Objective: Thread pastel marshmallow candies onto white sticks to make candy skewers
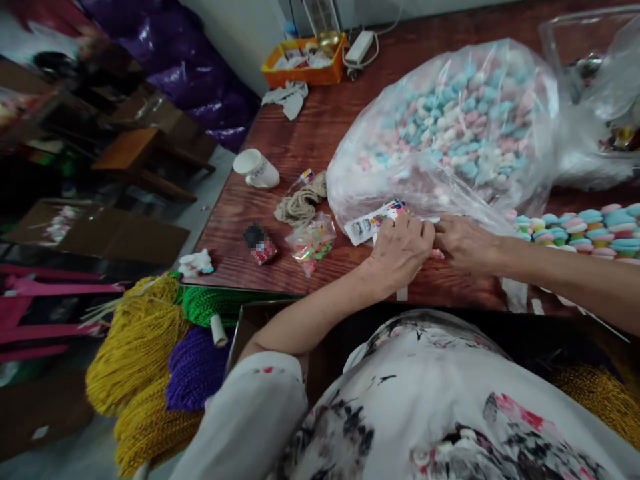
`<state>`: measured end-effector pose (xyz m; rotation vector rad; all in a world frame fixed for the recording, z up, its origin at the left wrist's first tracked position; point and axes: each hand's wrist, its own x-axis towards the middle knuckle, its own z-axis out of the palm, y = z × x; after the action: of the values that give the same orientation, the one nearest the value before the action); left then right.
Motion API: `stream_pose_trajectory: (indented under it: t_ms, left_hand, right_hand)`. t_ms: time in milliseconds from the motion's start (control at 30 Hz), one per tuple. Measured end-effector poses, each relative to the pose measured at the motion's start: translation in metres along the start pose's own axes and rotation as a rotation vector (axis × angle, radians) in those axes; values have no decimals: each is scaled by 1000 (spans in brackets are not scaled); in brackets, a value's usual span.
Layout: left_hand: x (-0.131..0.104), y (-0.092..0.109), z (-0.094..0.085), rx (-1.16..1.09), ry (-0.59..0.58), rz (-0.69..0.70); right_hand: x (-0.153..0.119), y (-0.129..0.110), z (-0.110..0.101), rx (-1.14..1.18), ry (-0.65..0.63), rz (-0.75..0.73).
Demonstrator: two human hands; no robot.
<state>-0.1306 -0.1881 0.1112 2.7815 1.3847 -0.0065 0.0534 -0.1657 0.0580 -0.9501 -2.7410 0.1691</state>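
Nearest the camera is the person's white floral-print blouse (440, 407), and from it both forearms reach onto the dark red-brown wooden bench (310, 133). The left hand (400, 250) lies knuckles up with its fingers curled down, pressed onto a small printed paper label card (373, 223) at the mouth of a large clear plastic bag of pastel pink, blue and white sweets (450, 127). The right hand (465, 241) meets it fingertip to fingertip, fingers drawn together; it seems to pinch something small and pink between the two hands, though the view is too blurred to be sure. The card sits at the bench's near edge, just under the bag's slack lip and half covered by the left hand.

To the right runs a row of stacked pastel round sweets (580, 230). To the left lie a small clear packet of coloured bits (313, 243), a bundle of beige cord (300, 203), and a white mug on its side (256, 168). An orange tray (305, 67) stands at the far end.

The risk, as I judge it: the bag's mouth lies loose right beside the hands, so a tug on the plastic could spill sweets over the near edge; the tiny pinched piece could also slip away.
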Motion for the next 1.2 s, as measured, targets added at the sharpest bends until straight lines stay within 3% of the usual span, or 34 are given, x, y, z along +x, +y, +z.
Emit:
stream_pose_trajectory:
  t_ms: [67,133,233,267,333,433,500,567,633,700,800,833,933,1000,1133,1200]
  left_hand:
    - [3,4,19,-17,97,-95]
    - [2,5,41,-202,207,-137]
    - [-7,9,69,-779,372,-126]
    - [-10,11,76,-1017,373,-147]
    - [-11,13,85,-1522,242,-228]
    - [0,8,82,-2131,-7,-322]
    - [9,0,73,-2320,-2,-326]
    - [13,-9,63,-2345,37,-305]
    - [11,-14,55,-2303,42,-260]
    - [5,-13,51,-2279,138,-207]
    - [-8,-4,52,-2296,282,-124]
    - [-13,-1,54,-2299,242,-98]
    - [-27,1,58,-2286,-49,-86]
    - [-34,-5,60,-2248,-136,-143]
    - [-37,-17,63,-2138,42,-278]
    - [-34,-20,62,-2053,140,-216]
  right_hand:
    - [12,12,14,-29,24,186]
    - [20,22,25,-69,108,328]
    - [24,27,27,-120,221,410]
    - [23,24,24,-116,273,420]
    - [19,10,13,-29,433,410]
    - [7,-29,-4,300,675,330]
    - [-3,-55,-7,530,681,295]
    - [-10,-70,-1,760,585,326]
    - [-14,-69,11,917,510,399]
    - [-15,-60,19,914,542,462]
    - [-10,-47,21,615,708,400]
    - [-8,-45,20,471,765,329]
    - [-4,-45,18,84,862,70]
    - [-3,-45,22,-44,867,-39]
    - [-5,-44,35,-55,775,-141]
    - [-7,-45,37,-30,738,-166]
